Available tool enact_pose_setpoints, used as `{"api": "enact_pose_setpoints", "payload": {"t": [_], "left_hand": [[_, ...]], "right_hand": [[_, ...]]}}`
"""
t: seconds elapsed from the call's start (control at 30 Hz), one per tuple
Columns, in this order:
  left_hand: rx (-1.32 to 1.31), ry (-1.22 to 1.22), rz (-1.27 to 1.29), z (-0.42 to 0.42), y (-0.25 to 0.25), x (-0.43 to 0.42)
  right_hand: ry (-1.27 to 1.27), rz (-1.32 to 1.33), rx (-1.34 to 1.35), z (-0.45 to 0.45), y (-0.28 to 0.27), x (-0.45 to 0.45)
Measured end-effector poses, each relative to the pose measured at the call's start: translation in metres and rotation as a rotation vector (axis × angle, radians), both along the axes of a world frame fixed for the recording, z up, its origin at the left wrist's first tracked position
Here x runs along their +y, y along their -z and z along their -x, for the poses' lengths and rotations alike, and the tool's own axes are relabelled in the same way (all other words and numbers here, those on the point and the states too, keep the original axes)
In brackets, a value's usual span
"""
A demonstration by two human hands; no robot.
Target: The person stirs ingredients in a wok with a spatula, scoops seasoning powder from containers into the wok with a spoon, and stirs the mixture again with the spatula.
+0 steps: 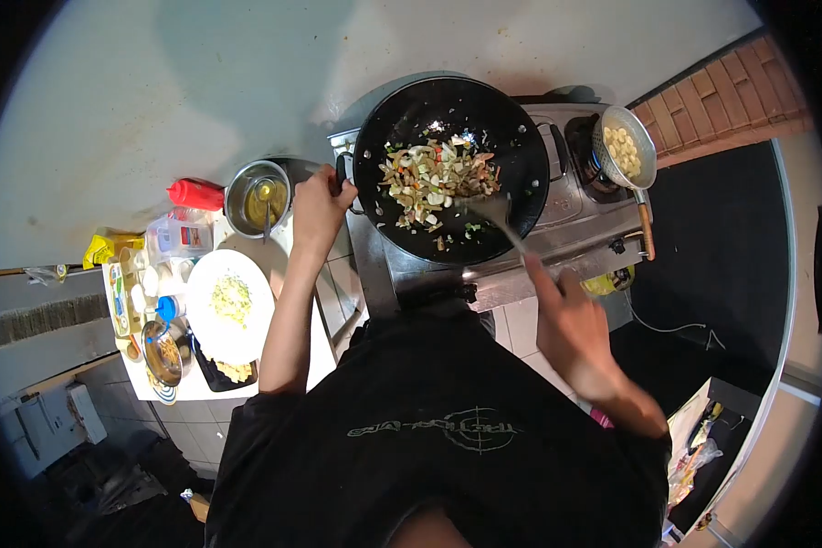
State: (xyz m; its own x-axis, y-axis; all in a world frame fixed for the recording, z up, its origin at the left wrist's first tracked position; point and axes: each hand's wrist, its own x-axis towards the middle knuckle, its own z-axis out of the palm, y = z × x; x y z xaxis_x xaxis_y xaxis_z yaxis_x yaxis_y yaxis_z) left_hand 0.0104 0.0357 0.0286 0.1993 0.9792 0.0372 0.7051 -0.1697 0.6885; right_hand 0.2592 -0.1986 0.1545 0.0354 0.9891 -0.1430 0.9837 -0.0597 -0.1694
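A large black wok (511, 137) stands on the stove, with chopped vegetables and other pieces (434, 178) heaped in its middle. My left hand (321, 205) is closed on the wok's left side handle. In my right hand (571, 324), closed around its handle, is a metal spatula (491, 210); it is blurred, and its head reaches into the food at the lower right of the heap. A few loose bits lie on the wok's bare black wall.
Right of the wok, a metal strainer pan (647, 164) with pale pieces sits on another burner, its wooden handle toward me. At left, a white table (292, 365) bears a white plate (247, 333), a pot with a ladle (237, 205), a red bottle (194, 194) and a metal bowl (162, 356).
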Motion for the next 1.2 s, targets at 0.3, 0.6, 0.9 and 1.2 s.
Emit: {"api": "enact_pose_setpoints", "payload": {"t": [0.3, 0.6, 0.9, 1.2], "left_hand": [[-0.015, -0.004, 0.021, 0.001, 0.0, -0.004], [-0.055, 0.011, 0.036, 0.005, 0.003, -0.008], [-0.101, 0.02, 0.011, 0.009, 0.008, -0.005], [-0.1, 0.003, 0.051, 0.008, 0.01, -0.005]], "right_hand": [[0.003, 0.009, 0.063, 0.03, 0.031, 0.021], [0.049, 0.002, 0.176, 0.052, 0.046, 0.033], [0.057, 0.008, 0.275, 0.073, -0.005, 0.02], [0.015, -0.054, 0.059, 0.028, 0.001, 0.025]]}}
